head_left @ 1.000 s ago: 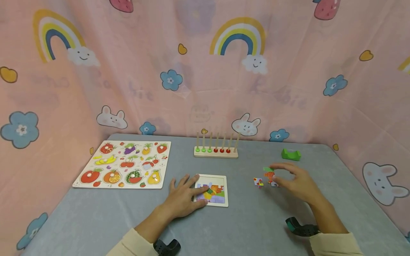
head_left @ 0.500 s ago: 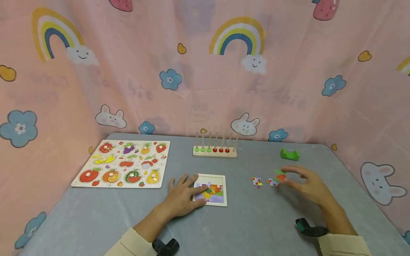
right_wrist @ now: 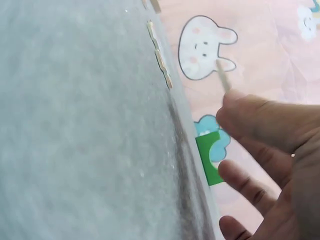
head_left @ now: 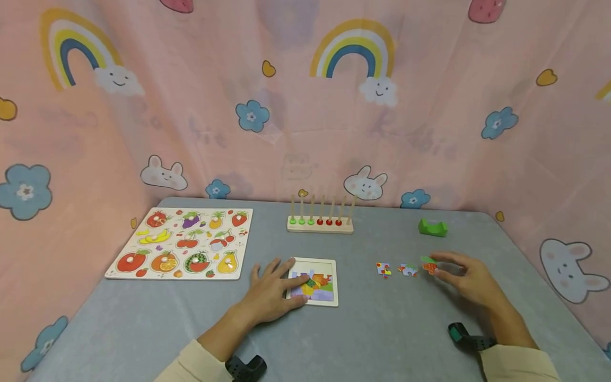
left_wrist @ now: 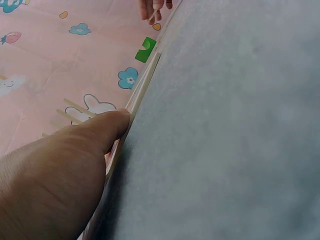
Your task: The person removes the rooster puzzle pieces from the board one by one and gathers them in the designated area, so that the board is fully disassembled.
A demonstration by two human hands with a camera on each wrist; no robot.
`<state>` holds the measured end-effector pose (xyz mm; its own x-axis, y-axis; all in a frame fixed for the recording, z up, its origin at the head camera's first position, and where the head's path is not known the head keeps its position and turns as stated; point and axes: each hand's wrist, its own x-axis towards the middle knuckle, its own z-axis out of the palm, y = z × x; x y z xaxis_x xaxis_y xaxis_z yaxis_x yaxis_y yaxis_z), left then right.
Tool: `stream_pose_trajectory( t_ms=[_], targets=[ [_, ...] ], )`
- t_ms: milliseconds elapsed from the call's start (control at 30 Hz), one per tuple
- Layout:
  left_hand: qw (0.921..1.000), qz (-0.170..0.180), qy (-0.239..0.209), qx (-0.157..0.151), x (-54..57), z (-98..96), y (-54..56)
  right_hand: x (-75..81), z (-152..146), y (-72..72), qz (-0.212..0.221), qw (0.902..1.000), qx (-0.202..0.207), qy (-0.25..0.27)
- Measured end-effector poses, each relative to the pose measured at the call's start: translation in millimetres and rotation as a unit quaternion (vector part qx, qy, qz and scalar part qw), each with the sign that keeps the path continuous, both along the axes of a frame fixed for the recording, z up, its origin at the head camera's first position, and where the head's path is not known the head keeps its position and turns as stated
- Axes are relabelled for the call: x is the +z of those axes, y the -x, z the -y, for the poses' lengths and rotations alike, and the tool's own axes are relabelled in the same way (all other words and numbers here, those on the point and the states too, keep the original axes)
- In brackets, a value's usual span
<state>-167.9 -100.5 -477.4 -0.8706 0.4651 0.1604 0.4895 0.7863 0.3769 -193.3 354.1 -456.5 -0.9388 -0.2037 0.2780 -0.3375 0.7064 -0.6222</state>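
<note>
The jigsaw piece (head_left: 430,267) is orange-red with a fine pattern and a green patch at its upper edge; it is held off the bench (head_left: 367,334), just beside a pale lilac piece (head_left: 408,270), with a lilac piece marked red and yellow (head_left: 383,269) farther left. The right hand (head_left: 470,281) has a narrow grip, thumb and forefinger pinching the piece at its right side. The left hand (head_left: 273,294) has a wide grip, fingers spread across the jigsaw tray (head_left: 335,284), whose pale rim frames purple, yellow, orange and green. The right wrist view shows the held piece edge-on as a thin blurred strip, and the right hand's other fingers apart from it; the left wrist view shows the left thumb against the tray's edge, hidden from above. Farther back stand a green notched block (head_left: 433,228) and a peg rack (head_left: 320,225) with green and red beads; the fruit board (head_left: 173,225) lies left of the tray
</note>
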Motion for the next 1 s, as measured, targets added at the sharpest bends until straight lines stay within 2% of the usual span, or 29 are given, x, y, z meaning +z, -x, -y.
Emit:
stream_pose_trajectory(
  t_ms=[367, 633, 1000],
  targets=[
    [1.0, -0.006, 0.002, 0.001, 3.0, 2.1, 0.9, -10.3, -6, 6.1, -0.012, 0.9985, -0.02, -0.049],
    [0.9999, -0.008, 0.005, 0.003, 2.4, 3.0, 0.9, -11.9, -6, 7.1, -0.025, 0.9977, -0.018, -0.06],
    [0.9999, 0.007, -0.008, 0.007, 0.8, 0.6, 1.0, -10.7, -5, 2.9, 0.008, 0.9984, -0.034, -0.044]
  ],
)
